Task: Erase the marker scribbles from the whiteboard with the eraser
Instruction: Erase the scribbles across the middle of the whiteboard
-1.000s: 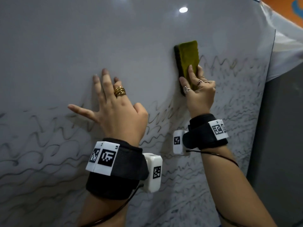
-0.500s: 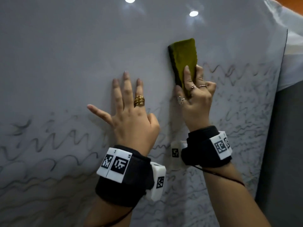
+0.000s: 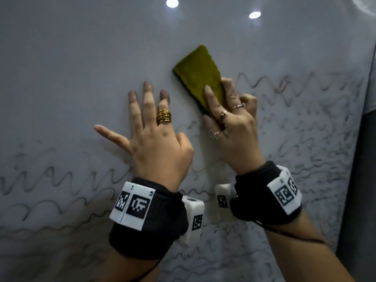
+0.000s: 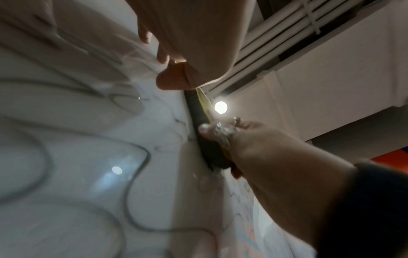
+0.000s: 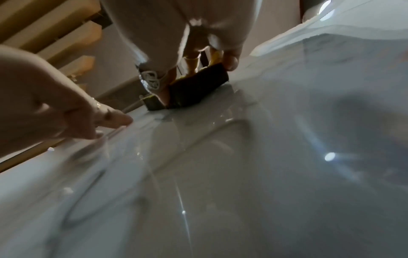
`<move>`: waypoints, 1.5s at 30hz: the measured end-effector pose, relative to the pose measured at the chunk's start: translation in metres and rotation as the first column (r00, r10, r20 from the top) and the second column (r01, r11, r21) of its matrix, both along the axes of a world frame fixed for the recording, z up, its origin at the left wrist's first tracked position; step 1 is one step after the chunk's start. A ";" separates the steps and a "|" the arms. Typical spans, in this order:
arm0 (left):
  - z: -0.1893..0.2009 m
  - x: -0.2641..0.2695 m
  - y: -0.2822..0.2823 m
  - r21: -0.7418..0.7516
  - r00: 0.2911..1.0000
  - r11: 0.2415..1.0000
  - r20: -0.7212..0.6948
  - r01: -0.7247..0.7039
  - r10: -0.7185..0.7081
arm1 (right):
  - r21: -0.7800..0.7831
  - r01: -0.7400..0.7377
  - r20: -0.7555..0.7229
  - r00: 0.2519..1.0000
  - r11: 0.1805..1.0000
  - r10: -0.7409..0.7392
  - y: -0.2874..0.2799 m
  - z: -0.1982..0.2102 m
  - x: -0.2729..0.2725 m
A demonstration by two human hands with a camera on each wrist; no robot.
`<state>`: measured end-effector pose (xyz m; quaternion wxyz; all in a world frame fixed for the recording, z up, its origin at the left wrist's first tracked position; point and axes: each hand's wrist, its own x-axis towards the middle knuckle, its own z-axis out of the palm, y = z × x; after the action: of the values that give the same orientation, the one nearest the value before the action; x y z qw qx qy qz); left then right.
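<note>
Scribbles point(image 3: 305, 123) lay right of and below the eraser point(image 3: 198, 74), gripped tilted by the right hand point(image 3: 234, 127); left hand point(image 3: 156, 139) pressed flat, fingers spread.

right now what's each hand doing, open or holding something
Left hand: open, fingers spread flat on the whiteboard.
Right hand: holding the eraser against the whiteboard.
</note>
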<state>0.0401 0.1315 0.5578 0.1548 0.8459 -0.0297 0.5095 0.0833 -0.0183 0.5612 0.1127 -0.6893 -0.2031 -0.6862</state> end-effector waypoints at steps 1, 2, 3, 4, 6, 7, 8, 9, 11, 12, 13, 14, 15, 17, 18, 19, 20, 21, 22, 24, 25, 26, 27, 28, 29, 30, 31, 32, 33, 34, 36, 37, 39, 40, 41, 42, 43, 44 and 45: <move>-0.001 0.001 -0.001 -0.001 1.000 1.000 0.003 -0.010 0.010 | -0.025 -0.007 -0.013 1.000 1.000 0.007 -0.008 -0.009 -0.002; -0.002 0.001 0.000 -0.004 1.000 1.000 0.007 -0.010 0.010 | -0.047 0.001 -0.022 1.000 0.999 -0.002 -0.020 -0.015 -0.004; -0.004 0.001 0.001 -0.005 1.000 1.000 0.012 -0.007 0.007 | -0.051 0.026 -0.021 0.999 0.998 -0.027 -0.037 -0.017 -0.005; -0.005 0.002 0.001 -0.001 1.000 1.000 0.014 -0.009 0.009 | -0.029 0.062 -0.012 0.998 0.998 -0.062 -0.056 -0.016 -0.005; -0.007 0.004 0.001 0.013 1.000 1.000 -0.001 -0.020 0.020 | 0.055 0.118 -0.013 0.993 0.992 -0.117 -0.089 -0.004 -0.002; -0.008 0.005 0.001 0.016 1.000 1.000 -0.007 -0.019 0.019 | 0.091 0.120 -0.031 0.993 0.989 -0.118 -0.097 0.002 -0.002; -0.008 0.006 0.000 0.011 1.000 1.000 -0.006 -0.013 0.013 | 0.108 0.115 -0.042 0.993 0.987 -0.111 -0.098 0.006 -0.001; -0.008 0.006 0.000 -0.001 1.000 1.000 0.000 -0.006 0.006 | 0.104 0.107 -0.040 0.994 0.989 -0.103 -0.090 0.008 -0.001; -0.006 0.006 -0.004 -0.036 1.000 0.999 0.016 -0.003 0.004 | 0.042 0.084 -0.026 0.996 0.996 -0.083 -0.066 0.005 -0.002; -0.005 0.007 -0.008 -0.062 1.000 0.998 0.027 -0.008 0.009 | -0.003 0.073 -0.028 0.997 0.997 -0.073 -0.056 0.003 -0.003; -0.003 0.007 -0.012 -0.090 0.999 0.996 0.038 -0.013 0.017 | -0.043 0.070 -0.039 0.997 0.997 -0.072 -0.049 0.000 -0.004; -0.001 0.008 -0.017 -0.119 0.999 0.993 0.048 -0.020 0.026 | -0.068 0.077 -0.051 0.995 0.995 -0.080 -0.049 -0.001 -0.005; 0.000 0.008 -0.022 -0.151 0.998 0.988 0.058 -0.023 0.032 | -0.080 0.087 -0.054 0.994 0.993 -0.091 -0.054 -0.001 -0.005; 0.003 0.006 -0.033 -0.204 0.996 0.979 0.080 -0.008 0.025 | -0.063 0.104 -0.045 0.993 0.993 -0.107 -0.078 0.000 -0.007; 0.003 0.005 -0.037 -0.196 0.995 0.981 0.096 0.012 0.007 | -0.029 0.108 -0.049 0.993 0.994 -0.109 -0.094 0.000 -0.007; 0.003 0.004 -0.041 -0.158 0.993 0.987 0.114 0.037 -0.019 | 0.017 0.103 -0.067 0.993 0.995 -0.102 -0.109 0.000 -0.008; 0.001 0.002 -0.045 -0.097 0.990 0.993 0.129 0.063 -0.050 | 0.073 0.092 -0.096 0.992 0.993 -0.085 -0.122 0.000 -0.008; 0.001 0.000 -0.050 -0.028 0.987 0.996 0.138 0.085 -0.080 | 0.127 0.083 -0.120 0.990 0.988 -0.068 -0.131 -0.001 -0.007; 0.000 -0.002 -0.055 0.028 0.985 0.994 0.136 0.103 -0.105 | 0.170 0.072 -0.125 0.991 0.983 -0.051 -0.132 -0.002 -0.005; 0.002 -0.003 -0.067 0.078 0.983 0.989 0.126 0.123 -0.132 | 0.182 0.044 -0.093 0.995 0.982 -0.027 -0.120 -0.004 -0.002; 0.004 -0.003 -0.071 0.083 0.984 0.989 0.121 0.123 -0.133 | 0.149 0.033 -0.075 0.997 0.988 -0.022 -0.108 -0.006 -0.001; 0.007 -0.001 -0.076 0.083 0.985 0.990 0.114 0.117 -0.126 | 0.109 0.026 -0.065 0.998 0.994 -0.019 -0.096 -0.009 -0.001; 0.009 0.001 -0.081 0.078 0.988 0.991 0.107 0.107 -0.116 | 0.074 0.026 -0.069 0.997 0.997 -0.021 -0.091 -0.012 -0.002; 0.012 0.004 -0.085 0.069 0.990 0.993 0.096 0.096 -0.103 | 0.049 0.036 -0.073 0.997 0.998 -0.032 -0.092 -0.014 -0.003; 0.014 0.006 -0.089 0.061 0.993 0.995 0.084 0.082 -0.087 | 0.032 0.049 -0.073 0.996 0.998 -0.047 -0.099 -0.013 -0.003; 0.015 0.008 -0.094 0.058 0.995 0.996 0.071 0.064 -0.069 | 0.031 0.058 -0.068 0.996 0.998 -0.056 -0.112 -0.013 -0.002; 0.016 0.008 -0.098 0.056 0.997 0.997 0.060 0.044 -0.047 | 0.055 0.062 -0.064 0.996 0.997 -0.058 -0.128 -0.013 -0.002; 0.017 0.008 -0.101 0.052 0.998 0.998 0.050 0.027 -0.029 | 0.100 0.066 -0.056 0.997 0.993 -0.061 -0.146 -0.012 0.000; 0.017 0.008 -0.104 0.045 0.999 0.999 0.040 0.012 -0.014 | 0.158 0.069 -0.048 0.997 0.985 -0.062 -0.165 -0.012 0.001; 0.016 0.008 -0.106 0.040 0.999 0.999 0.032 -0.005 0.003 | 0.226 0.063 -0.042 0.998 0.972 -0.055 -0.181 -0.012 0.002; 0.015 0.009 -0.110 0.042 0.999 0.999 0.022 -0.030 0.029 | 0.337 0.052 -0.036 0.998 0.940 -0.043 -0.193 -0.012 0.003; 0.015 0.009 -0.113 0.044 0.999 0.999 0.022 -0.030 0.029 | 0.356 0.061 -0.029 0.998 0.932 -0.055 -0.189 -0.012 0.003; 0.016 0.011 -0.119 0.039 1.000 0.999 0.022 -0.022 0.021 | 0.309 0.069 -0.001 0.997 0.949 -0.072 -0.167 -0.010 0.003; 0.017 0.012 -0.123 0.032 1.000 0.999 0.022 -0.022 0.021 | 0.256 0.058 0.008 0.998 0.965 -0.062 -0.155 -0.011 0.002; 0.017 0.013 -0.127 0.023 1.000 0.999 0.021 -0.024 0.024 | 0.200 0.049 0.001 0.999 0.979 -0.050 -0.147 -0.013 0.001; 0.017 0.014 -0.130 0.012 0.999 1.000 0.021 -0.026 0.026 | 0.153 0.049 -0.018 0.999 0.987 -0.047 -0.145 -0.014 0.001; 0.017 0.015 -0.132 0.002 1.000 1.000 0.022 -0.022 0.022 | 0.120 0.057 -0.039 0.998 0.991 -0.052 -0.150 -0.014 0.000; 0.018 0.016 -0.133 -0.007 1.000 1.000 0.022 -0.016 0.017 | 0.108 0.068 -0.056 0.996 0.992 -0.063 -0.160 -0.013 0.000; 0.017 0.017 -0.133 -0.013 1.000 1.000 0.023 -0.010 0.010 | 0.121 0.085 -0.067 0.995 0.989 -0.077 -0.174 -0.011 0.002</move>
<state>0.0573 -0.0011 0.5751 0.1572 0.8391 -0.0239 0.5202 0.0850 -0.1920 0.5498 0.1335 -0.7095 -0.1283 -0.6800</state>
